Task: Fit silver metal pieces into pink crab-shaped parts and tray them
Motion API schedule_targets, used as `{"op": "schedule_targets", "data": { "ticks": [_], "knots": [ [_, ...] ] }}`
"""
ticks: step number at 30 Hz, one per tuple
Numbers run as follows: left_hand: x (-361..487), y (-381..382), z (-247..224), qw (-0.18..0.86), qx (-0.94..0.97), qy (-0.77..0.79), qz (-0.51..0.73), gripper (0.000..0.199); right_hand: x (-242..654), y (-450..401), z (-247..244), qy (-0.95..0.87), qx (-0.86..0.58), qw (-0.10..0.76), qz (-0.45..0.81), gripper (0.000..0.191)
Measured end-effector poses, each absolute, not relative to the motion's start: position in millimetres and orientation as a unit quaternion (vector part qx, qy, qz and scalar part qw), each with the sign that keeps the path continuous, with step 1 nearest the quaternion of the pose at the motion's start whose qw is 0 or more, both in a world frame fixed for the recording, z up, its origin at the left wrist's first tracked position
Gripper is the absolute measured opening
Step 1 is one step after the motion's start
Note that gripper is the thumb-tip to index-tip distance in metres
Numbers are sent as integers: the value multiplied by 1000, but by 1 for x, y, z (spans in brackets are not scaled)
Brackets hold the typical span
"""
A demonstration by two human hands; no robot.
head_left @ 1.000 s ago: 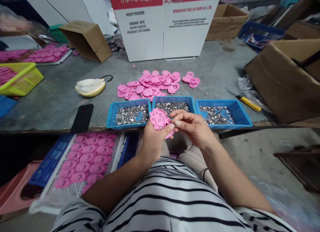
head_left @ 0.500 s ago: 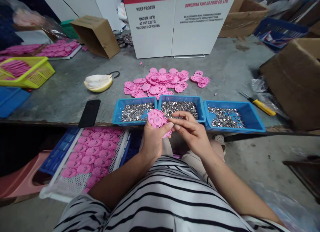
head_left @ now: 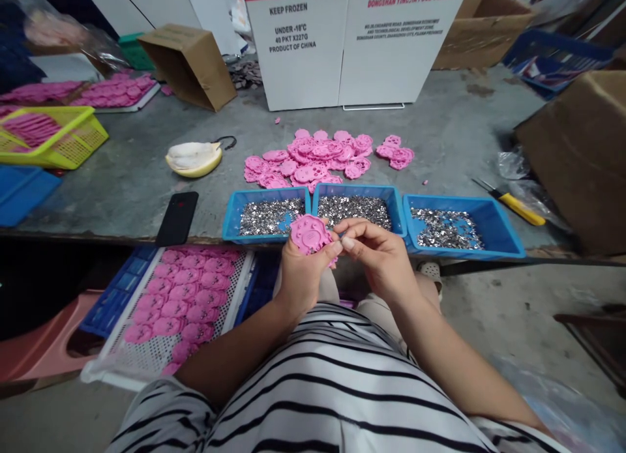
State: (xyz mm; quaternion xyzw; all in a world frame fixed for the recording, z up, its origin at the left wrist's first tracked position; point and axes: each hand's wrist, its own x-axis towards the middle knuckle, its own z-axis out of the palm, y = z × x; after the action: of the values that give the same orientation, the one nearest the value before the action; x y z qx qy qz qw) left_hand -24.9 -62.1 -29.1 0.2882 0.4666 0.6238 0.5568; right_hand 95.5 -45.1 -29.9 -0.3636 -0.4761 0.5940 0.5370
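A pink plastic piece sits clamped in the left hand, just off the tabletop edge — right hand fingers pinched at its rim (anything between them is too small to see), blue trays close ahead.

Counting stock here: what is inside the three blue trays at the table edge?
Each blue tray holds loose, small silvery metal bits, with bare blue floor showing in places. The left hand and its pink piece cover part of two trays.

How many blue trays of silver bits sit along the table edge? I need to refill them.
3, side by side at the near edge: left tray, middle tray just behind the hands, right tray.
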Motion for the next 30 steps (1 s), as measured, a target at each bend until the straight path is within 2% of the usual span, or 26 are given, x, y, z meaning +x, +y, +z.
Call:
{"op": "schedule_targets", "data": {
  "ticks": [3,10,13,17,19,22,30],
  "knots": [
    [-25,-63,-32,535,308,488,617,42,99,-43,-27,-533,-383,507,559,15],
    [-26,-63,-32,522,309,523,599,46,99,-43,-27,-696,-423,459,355,17],
    [-29,-60,-29,574,292,491,587,47,100,-42,-27,-712,-416,438,358,18],
    [-37,-57,-21,695,275,392,536,48,106,-38,-19,-723,-403,408,384,21],
    [-39,-56,-17,730,269,361,514,55,109,-36,-14,-749,-393,388,366,20],
    [-40,-56,-13,742,286,343,500,66,112,-33,-10,-783,-381,356,339,19],
    [-38,-59,-9,729,298,354,504,74,114,-30,-10,-808,-370,310,337,16]
  ]
}}
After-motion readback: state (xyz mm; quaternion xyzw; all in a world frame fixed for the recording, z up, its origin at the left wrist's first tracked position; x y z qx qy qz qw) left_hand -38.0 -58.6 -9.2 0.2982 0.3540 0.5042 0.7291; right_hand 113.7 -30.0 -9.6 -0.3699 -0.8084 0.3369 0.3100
